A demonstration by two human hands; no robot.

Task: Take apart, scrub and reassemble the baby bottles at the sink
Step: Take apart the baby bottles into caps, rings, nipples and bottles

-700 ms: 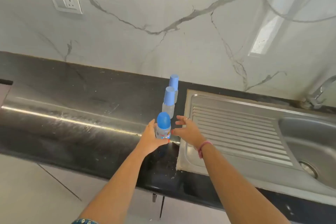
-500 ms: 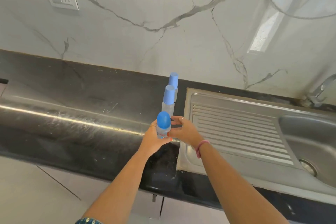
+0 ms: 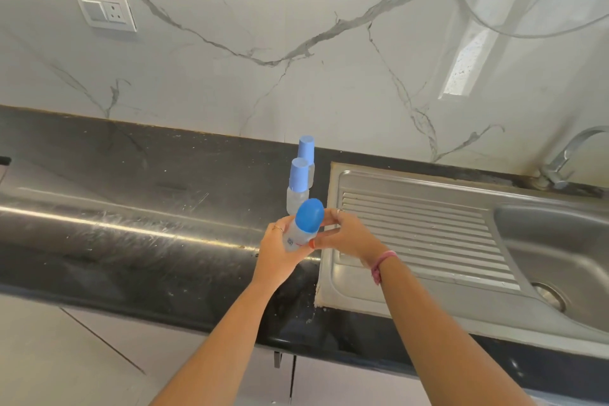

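Black counter [image 3: 131, 241]: L hand [image 3: 276, 257] grips bottle [image 3: 296, 237], R hand [image 3: 349, 237] pinches cap [image 3: 309, 216].

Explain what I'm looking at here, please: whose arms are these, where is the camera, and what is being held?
There is no machine: a person wears a wide-angle camera on the head, looking forward and down, so both arms reach in from below. The left hand grips a clear baby bottle round its body, tilted, lifted off the surface. The fingers of the right hand touch its rounded blue cap. Behind it two more bottles with blue caps stand upright on the black counter. To the right is a steel sink with a ribbed drainboard and a tap.
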